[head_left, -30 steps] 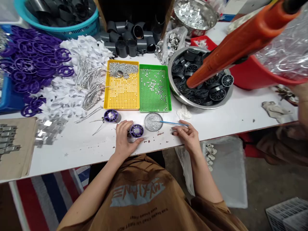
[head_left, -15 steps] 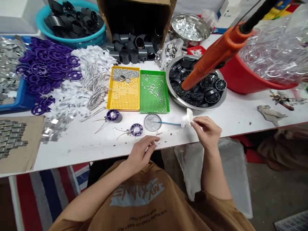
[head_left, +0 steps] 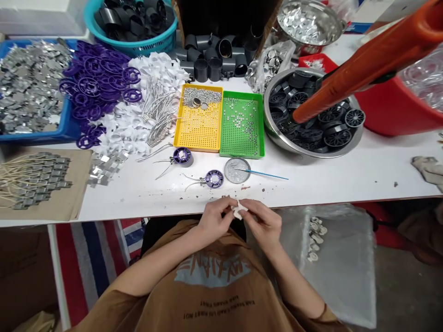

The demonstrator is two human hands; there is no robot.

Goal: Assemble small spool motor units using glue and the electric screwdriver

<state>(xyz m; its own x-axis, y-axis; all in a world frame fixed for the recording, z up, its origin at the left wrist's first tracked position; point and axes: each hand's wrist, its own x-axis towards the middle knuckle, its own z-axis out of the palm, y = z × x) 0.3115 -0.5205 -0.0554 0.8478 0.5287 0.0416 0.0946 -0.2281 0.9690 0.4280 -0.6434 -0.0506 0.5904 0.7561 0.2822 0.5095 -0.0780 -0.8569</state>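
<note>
White worktop (head_left: 138,193) runs the width of the room in front of a seated person, with parts sorted into heaps and containers all within arm's reach. Taking the green tray (head_left: 226,138) as the marker: far to its left sits a blue tray (head_left: 69,131) heaped with silver metal bits. Nearer lie a spill of purple wheels (head_left: 97,87) and then a drift of white plastic pieces (head_left: 145,106) tangled with bent wires. A yellow tray (head_left: 197,133) lies touching the green tray's left side, both of them peppered with small metal pieces.

Just in front of the green tray's left corner lie two purple spools (head_left: 214,179), apart from each other. A small round dish (head_left: 237,170) sits right at its front edge, with a thin blue brush (head_left: 266,174) resting its tip in the dish, handle pointing right.

Straight out from the green tray, at the worktop's near edge, the left hand (head_left: 214,219) and right hand (head_left: 265,221) meet. Both pinch a small white wad (head_left: 238,210) between their fingertips. It is held close to the body, I'd say so that both hands can work it at once.

Right of the green tray stands a steel bowl (head_left: 304,154) of black wheels. An orange tool (head_left: 367,60) slants across above it, hiding part of the bowl and of the red tub (head_left: 391,110) further right. Below the worktop's edge on that side is a clear plastic bag (head_left: 339,276).
</note>
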